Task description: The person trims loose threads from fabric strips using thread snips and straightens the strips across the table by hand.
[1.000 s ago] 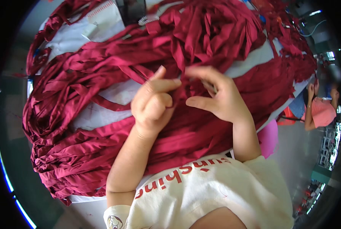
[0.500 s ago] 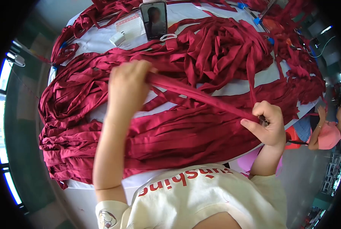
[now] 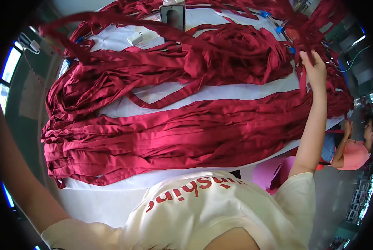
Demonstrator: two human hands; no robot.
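Observation:
My right hand (image 3: 315,66) is raised over the far right of the table, its fingers closed on a dark red fabric strip (image 3: 302,43). Stretched out to the left, my left arm (image 3: 17,166) runs into the dark rim of the view, and its hand is out of sight. A raised, motion-blurred length of red strip (image 3: 111,17) crosses the far side towards the upper left. Below it lies a loose heap of red strips (image 3: 244,54). Closer to me, a long bundle of gathered red strips (image 3: 174,137) spreads across the white-covered table (image 3: 124,177).
A phone (image 3: 172,17) stands upright at the far side, with a white charger plug (image 3: 134,38) beside it. Blue clamps (image 3: 280,30) sit along the table edge. A pink object (image 3: 274,173) is by my right side. Another person (image 3: 351,152) is off to the right.
My left hand has swung far left out of view. My right hand has moved up and away to the far right. The strip stretched between them has left the middle, and the heap has shifted.

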